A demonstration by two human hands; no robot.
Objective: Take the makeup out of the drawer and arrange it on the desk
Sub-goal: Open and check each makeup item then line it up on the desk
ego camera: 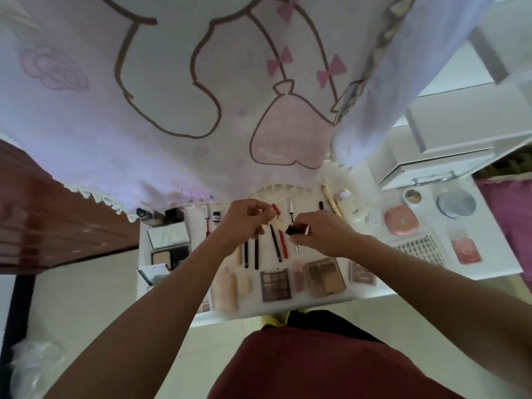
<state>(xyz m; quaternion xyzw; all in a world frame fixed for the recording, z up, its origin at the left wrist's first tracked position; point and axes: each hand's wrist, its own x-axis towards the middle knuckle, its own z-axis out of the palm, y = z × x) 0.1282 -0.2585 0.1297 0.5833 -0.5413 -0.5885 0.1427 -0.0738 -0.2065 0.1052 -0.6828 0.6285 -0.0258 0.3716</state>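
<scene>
Both hands hover over the middle of the white desk point(408, 286). My left hand point(244, 223) pinches a small beige tube point(280, 225) at its upper end. My right hand point(319, 231) grips a small dark cap-like piece point(291, 230) right beside that tube. Under the hands lie several thin pencils point(256, 254) and red sticks point(283, 247) in a row. Nearer me are an eyeshadow palette point(275, 285), a bigger brown palette point(324, 276) and a small palette point(362, 273). A powder compact point(169, 256) lies at the left.
A pink compact point(401, 224), a round silver tin point(456, 203), a lash tray point(420, 250) and a pink box point(466, 251) sit on the right. An open white drawer point(431, 168) stands behind them. A cartoon-printed cloth point(172, 96) hangs over the desk's back. A brown cabinet point(43, 211) is left.
</scene>
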